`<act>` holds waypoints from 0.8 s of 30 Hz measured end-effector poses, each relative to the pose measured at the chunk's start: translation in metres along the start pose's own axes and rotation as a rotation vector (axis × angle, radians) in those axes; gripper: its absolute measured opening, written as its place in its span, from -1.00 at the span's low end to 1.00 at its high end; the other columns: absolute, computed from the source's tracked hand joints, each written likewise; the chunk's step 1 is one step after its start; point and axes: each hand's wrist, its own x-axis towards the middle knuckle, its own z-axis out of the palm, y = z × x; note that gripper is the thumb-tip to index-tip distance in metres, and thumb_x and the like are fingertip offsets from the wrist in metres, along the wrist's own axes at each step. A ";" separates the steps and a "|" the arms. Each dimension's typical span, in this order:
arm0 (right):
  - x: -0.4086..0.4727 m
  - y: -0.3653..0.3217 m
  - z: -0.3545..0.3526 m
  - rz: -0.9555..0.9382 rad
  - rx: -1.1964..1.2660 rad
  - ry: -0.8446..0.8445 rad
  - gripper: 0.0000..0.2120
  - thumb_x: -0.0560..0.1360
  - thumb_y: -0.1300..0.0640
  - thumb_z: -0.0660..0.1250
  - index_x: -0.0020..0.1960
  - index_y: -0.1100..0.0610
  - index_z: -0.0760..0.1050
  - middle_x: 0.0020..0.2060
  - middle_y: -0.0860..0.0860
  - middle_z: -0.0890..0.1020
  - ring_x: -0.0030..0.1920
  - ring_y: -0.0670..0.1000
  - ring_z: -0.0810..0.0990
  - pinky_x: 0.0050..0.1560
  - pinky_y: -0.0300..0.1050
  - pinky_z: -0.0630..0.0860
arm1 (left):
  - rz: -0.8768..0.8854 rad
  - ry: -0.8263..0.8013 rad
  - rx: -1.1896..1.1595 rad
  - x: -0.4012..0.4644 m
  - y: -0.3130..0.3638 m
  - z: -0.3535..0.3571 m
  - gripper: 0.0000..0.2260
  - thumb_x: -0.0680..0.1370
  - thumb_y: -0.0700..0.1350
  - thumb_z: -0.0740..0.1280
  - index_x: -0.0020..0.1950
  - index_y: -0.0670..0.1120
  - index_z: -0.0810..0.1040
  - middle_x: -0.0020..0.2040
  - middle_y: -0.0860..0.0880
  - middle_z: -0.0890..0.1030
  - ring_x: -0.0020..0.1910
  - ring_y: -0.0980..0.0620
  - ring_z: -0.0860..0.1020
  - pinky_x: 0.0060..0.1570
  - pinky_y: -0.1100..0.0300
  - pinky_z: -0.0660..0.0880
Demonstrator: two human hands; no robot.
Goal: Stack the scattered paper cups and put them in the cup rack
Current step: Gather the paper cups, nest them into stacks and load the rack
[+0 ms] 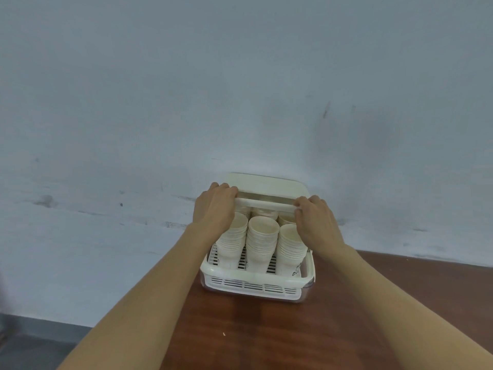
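Wall (240, 76): pale blue-grey, scuffed, fills the upper frame from 9 through 12 to 3 o'clock. No hazard in itself, but the rack backs close to it, so the lid probably has little room to swing rearward.

Desk (266, 329): dark red-brown wood, lower frame from 6 to 4 o'clock. Its left edge runs just beside the rack's near left corner. Judgement: a hard pull on the lid could slide the whole rack toward that edge.

Cup rack (253, 283): cream plastic, slotted front wall, sitting on the desk at frame centre, slightly toward 5 o'clock. Hinged lid (269, 184) raised at the rack's 12 o'clock side, with its front bar (266, 202) held across the top.

Paper cups (262, 236): already in the rack, three tall nested stacks in front, leaning toward the camera, more rims behind. No loose cups visible on the desk. The stacking looks done; closing the lid appears to be what remains.

Left hand (213, 206): fingers curled over the bar's left end, grasping it.
Right hand (314, 217): fingers clenched round the bar's right end.

Risks, as judged:
- Stacks stand high; the rims sit just under the bar. The descending lid may catch the top rims, crush them, or tip a stack.
- Left wrist lies against the left stack and could nudge it askew.
- Uneven pull from the two hands could twist the lid off square and jam it.
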 end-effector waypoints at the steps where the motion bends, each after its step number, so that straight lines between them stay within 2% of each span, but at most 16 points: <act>1: -0.004 0.000 0.000 0.004 0.022 0.007 -0.72 0.59 0.23 0.11 0.25 0.18 0.46 0.07 0.14 0.51 0.07 0.14 0.44 0.06 -0.03 0.40 | 0.001 -0.003 0.006 -0.003 0.000 -0.003 -0.81 0.55 -0.30 0.21 0.03 -0.05 0.53 -0.08 0.01 0.55 -0.04 -0.01 0.45 -0.29 0.16 0.28; 5: -0.021 -0.001 0.000 0.009 0.060 0.020 -0.81 0.58 0.19 0.16 0.15 0.14 0.47 0.03 0.09 0.51 0.03 0.11 0.44 -0.01 -0.05 0.39 | -0.012 -0.025 -0.038 -0.019 0.000 -0.010 -0.83 0.53 -0.30 0.24 -0.09 -0.05 0.53 -0.16 0.04 0.53 -0.11 0.01 0.46 -0.31 0.14 0.34; 10: -0.048 -0.002 0.003 -0.012 0.066 0.016 -0.87 0.57 0.19 0.22 0.10 0.11 0.47 -0.03 0.04 0.49 -0.02 0.09 0.43 -0.07 -0.06 0.41 | -0.024 -0.055 -0.043 -0.045 0.002 -0.012 -0.83 0.53 -0.26 0.27 -0.03 -0.01 0.55 -0.11 0.05 0.55 -0.10 0.02 0.46 -0.29 0.17 0.28; 20: -0.084 -0.001 0.019 -0.005 0.042 -0.022 -0.91 0.54 0.18 0.28 0.05 0.08 0.46 -0.06 0.00 0.47 -0.05 0.05 0.43 -0.15 -0.13 0.41 | -0.031 -0.125 -0.056 -0.080 0.003 -0.006 -0.85 0.52 -0.23 0.28 -0.01 -0.01 0.56 -0.05 0.07 0.57 -0.04 0.01 0.48 -0.20 0.15 0.41; 24: -0.097 0.000 0.027 0.011 0.031 -0.045 -0.88 0.51 0.17 0.31 0.05 0.07 0.49 -0.05 -0.01 0.49 -0.04 0.06 0.47 -0.14 -0.14 0.42 | -0.069 -0.179 -0.068 -0.092 0.001 0.000 -0.86 0.49 -0.21 0.31 -0.06 0.03 0.55 -0.08 0.06 0.58 -0.06 0.01 0.50 -0.20 0.15 0.42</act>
